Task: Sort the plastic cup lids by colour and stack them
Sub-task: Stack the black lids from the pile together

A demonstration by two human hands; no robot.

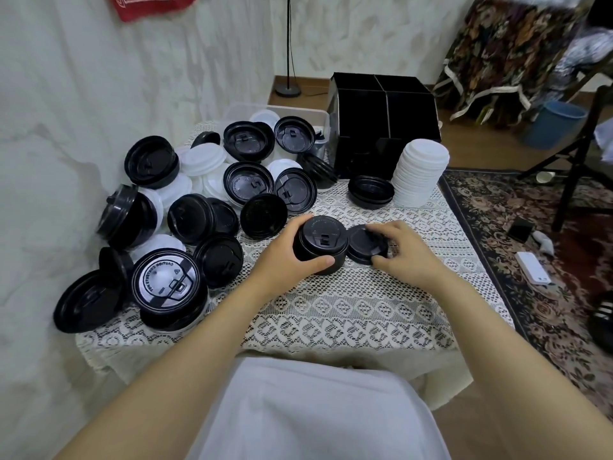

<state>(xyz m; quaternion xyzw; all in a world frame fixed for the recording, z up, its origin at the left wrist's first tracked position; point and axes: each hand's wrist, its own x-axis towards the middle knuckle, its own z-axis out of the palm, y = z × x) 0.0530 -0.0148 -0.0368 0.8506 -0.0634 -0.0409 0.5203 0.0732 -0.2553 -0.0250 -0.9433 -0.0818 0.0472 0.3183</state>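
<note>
Black plastic, thin and surely light: the black stack (321, 247) stands mid-table (348, 303), with the left hand (285, 257) curled around its side. At its 3 o'clock the right hand (403, 249) pinches a single black lid (365, 242) by the rim. I think it bends easily, so the rim is the best hold. The white stack (419, 174) stands at 1 o'clock.

Only bit I can actually read is "CAUTIO…", raised letters upside down round the rim of the big black lid (169, 282) at the near-left of the bench (348, 303). Red cloth (149, 5) up top has white lettering, cut off and unreadable.
</note>
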